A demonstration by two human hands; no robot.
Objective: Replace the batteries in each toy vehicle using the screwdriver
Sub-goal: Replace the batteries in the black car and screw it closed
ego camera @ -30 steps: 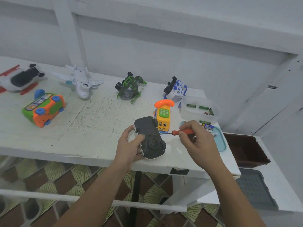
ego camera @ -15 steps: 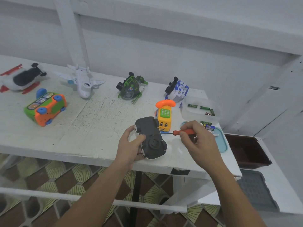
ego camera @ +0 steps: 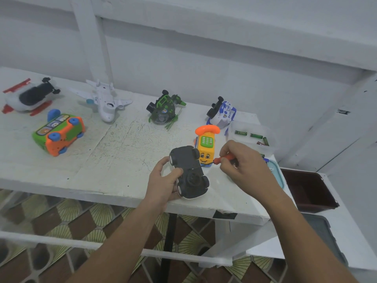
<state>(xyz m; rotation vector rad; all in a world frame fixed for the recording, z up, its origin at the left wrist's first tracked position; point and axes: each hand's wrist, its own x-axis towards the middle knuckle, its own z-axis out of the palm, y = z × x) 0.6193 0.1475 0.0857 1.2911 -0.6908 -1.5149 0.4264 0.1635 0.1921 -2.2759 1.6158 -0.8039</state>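
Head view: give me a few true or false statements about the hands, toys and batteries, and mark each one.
1. The left hand grips the black toy car with its underside up. True.
2. The right hand holds a blue-handled tool. False: the screwdriver has a red-orange handle.
3. The white toy plane lies toward the back of the table. True.
4. The clear container holds no batteries. False: green batteries lie inside it.
5. The yellow toy phone sits just behind the car. True.
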